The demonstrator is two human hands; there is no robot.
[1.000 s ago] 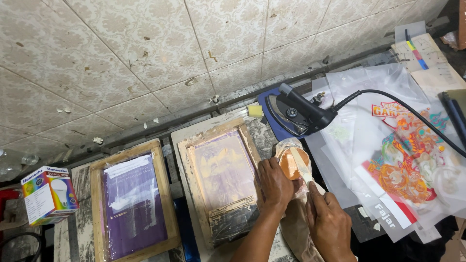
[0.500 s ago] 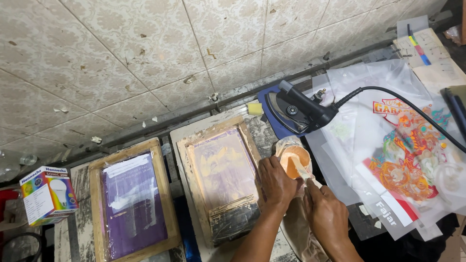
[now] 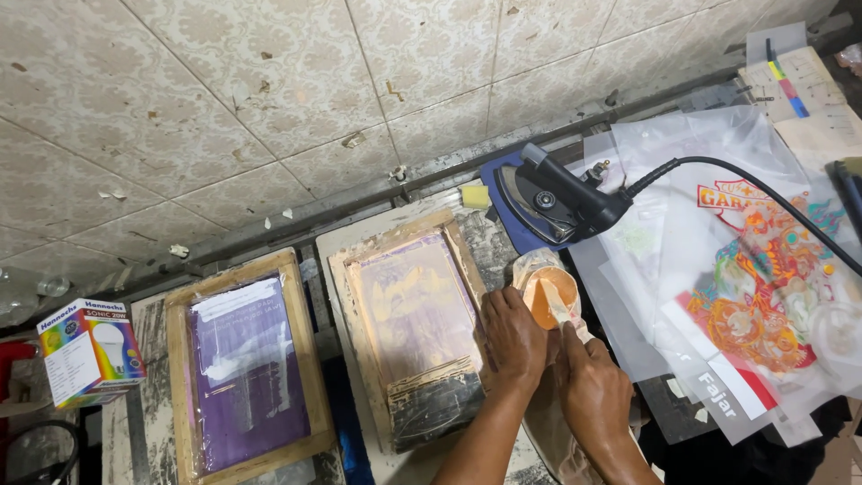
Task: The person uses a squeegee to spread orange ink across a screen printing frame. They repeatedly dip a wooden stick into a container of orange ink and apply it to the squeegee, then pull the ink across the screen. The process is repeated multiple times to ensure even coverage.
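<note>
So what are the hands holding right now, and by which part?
The left hand grips the orange paint tub by its side; the right hand holds a pale stick by its lower end.

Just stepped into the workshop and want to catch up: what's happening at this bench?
A person is working over a small round tub of orange ink wrapped in clear plastic. The left hand steadies it beside the wooden-framed printing screen, while the right hand dips a pale flat stick into it. A second wooden frame with purple mesh lies to the left; a black electric iron rests behind.
</note>
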